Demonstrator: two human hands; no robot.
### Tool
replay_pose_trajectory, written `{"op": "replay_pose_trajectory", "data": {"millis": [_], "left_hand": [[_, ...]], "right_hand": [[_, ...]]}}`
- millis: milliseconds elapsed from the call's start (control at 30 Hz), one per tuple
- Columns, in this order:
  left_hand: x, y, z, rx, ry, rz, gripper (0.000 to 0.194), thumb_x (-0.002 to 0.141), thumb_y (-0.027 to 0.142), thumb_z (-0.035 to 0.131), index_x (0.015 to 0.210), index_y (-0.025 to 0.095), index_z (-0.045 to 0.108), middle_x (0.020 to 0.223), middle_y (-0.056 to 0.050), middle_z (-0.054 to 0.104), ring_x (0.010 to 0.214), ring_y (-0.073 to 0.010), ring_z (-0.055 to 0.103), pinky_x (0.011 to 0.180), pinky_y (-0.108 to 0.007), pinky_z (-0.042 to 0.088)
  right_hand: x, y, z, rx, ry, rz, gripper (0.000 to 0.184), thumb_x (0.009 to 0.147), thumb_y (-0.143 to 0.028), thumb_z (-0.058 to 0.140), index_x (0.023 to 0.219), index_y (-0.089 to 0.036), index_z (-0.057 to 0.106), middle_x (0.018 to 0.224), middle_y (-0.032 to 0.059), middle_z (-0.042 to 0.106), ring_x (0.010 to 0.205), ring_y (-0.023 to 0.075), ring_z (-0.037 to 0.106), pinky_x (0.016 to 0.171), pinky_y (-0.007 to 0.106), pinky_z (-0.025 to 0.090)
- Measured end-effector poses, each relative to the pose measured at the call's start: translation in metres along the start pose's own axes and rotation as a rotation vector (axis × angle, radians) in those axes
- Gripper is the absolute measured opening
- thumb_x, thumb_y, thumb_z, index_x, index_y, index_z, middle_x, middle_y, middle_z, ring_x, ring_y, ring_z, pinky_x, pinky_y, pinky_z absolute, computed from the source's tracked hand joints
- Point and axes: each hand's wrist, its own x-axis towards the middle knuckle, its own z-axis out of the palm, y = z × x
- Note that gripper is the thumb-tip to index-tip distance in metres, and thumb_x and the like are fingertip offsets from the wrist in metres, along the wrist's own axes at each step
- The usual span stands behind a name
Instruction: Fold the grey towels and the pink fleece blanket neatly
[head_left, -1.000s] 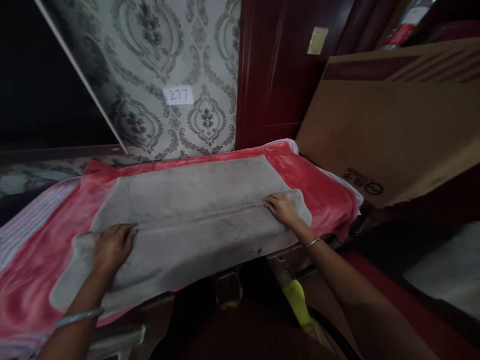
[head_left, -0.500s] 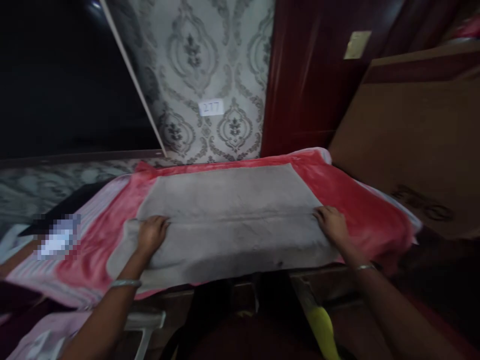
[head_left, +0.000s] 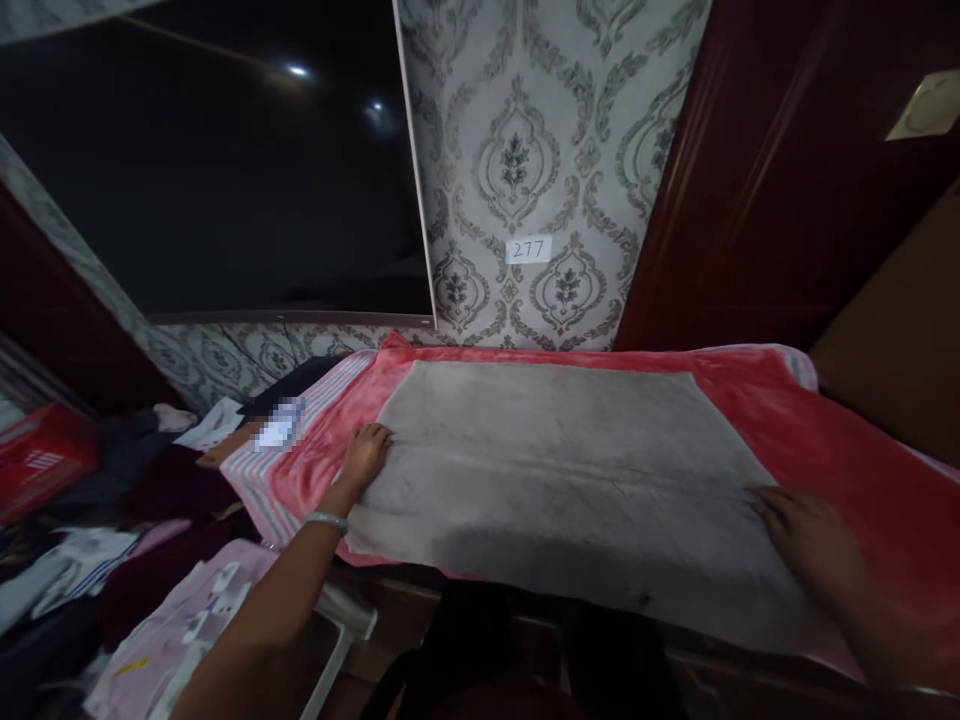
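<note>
A plush grey cloth (head_left: 540,430) lies spread flat, with a long crease running across its middle. It rests on a red blanket (head_left: 840,430) with a striped border at the left. My left hand (head_left: 366,455) is closed, its fingers pinching the grey cloth at the left end of the crease. At the crease's right end, my right hand (head_left: 806,530) holds the cloth between thumb and fingers, slightly blurred. Both hands are low against the surface. A bracelet (head_left: 328,521) circles my left wrist.
A large black television (head_left: 247,170) hangs on the patterned wall, beside a paper label (head_left: 529,249) reading 277. Clothes (head_left: 180,620) are piled at the lower left, near a red box (head_left: 49,460). A cardboard box (head_left: 900,330) stands at the right.
The view has swung left, so the cloth and blanket appear further right. Both hands keep their places at the two ends of the crease.
</note>
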Motion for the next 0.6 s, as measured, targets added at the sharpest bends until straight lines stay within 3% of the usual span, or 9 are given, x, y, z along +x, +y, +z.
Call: {"op": "replay_pose_trajectory", "data": {"millis": [100,367,600], "left_hand": [[-0.001,0.001,0.002,-0.002,0.024,-0.023,0.029,0.094,0.019,0.048,0.110,0.017,0.072,0.118,-0.016,0.072,0.116,-0.0306,0.063,0.100,-0.045,0.045],[0.000,-0.002,0.005,-0.003,0.089,-0.061,0.030,0.094,0.022,0.045,0.105,0.017,0.073,0.114,-0.017,0.074,0.111,-0.0319,0.065,0.098,-0.046,0.046],[0.002,-0.003,0.003,0.076,0.140,-0.081,0.034,0.094,0.024,0.039,0.103,0.015,0.071,0.106,-0.019,0.074,0.105,-0.0326,0.066,0.092,-0.046,0.047]], "right_hand": [[0.000,0.001,0.002,0.005,-0.008,0.009,0.033,0.082,-0.052,0.042,0.076,-0.032,0.068,0.097,0.0166,0.072,0.098,0.0446,0.064,0.087,0.063,0.052],[-0.004,0.013,0.014,-0.089,0.066,-0.053,0.042,0.089,-0.048,0.039,0.088,-0.021,0.070,0.098,0.0146,0.073,0.093,0.0336,0.063,0.084,0.050,0.052],[-0.004,-0.004,0.004,-0.224,0.089,0.008,0.035,0.095,-0.032,0.040,0.090,-0.018,0.071,0.094,0.0156,0.072,0.094,0.0312,0.062,0.083,0.044,0.047]]}}
